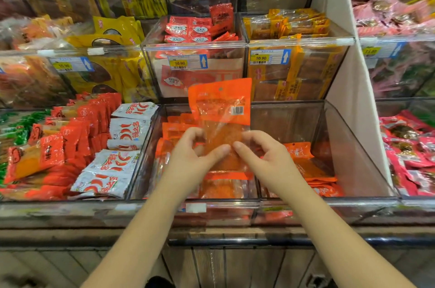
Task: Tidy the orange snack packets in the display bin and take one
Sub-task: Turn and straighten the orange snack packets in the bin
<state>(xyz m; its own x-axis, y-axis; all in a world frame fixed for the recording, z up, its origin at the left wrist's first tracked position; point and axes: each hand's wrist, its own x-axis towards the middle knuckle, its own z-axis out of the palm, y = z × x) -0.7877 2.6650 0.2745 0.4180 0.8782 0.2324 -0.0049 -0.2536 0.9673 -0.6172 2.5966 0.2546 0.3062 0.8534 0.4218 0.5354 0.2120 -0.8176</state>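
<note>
The orange snack packet (220, 104) stands upright above the middle of the display bin (353, 151), its barcode (237, 110) facing the camera. The left hand (190, 158) and the right hand (266, 156) each pinch its clear lower half, so both grips grasp the packet.

The step in hand is probably taking one packet.
- Hold the film edges, not the contents.
- Lift clear of the front rim.
- The loose packets (303, 165) at the bin's right side likely need squaring against the stacked row (175, 130) at the left rear.

Prices read 10.90
The left tag (63, 66), middle tag (180, 63) and right tag (260, 58) each show 10.90 beside a white arrow; the orange packet (221, 104) bears a barcode, its print unreadable.
</note>
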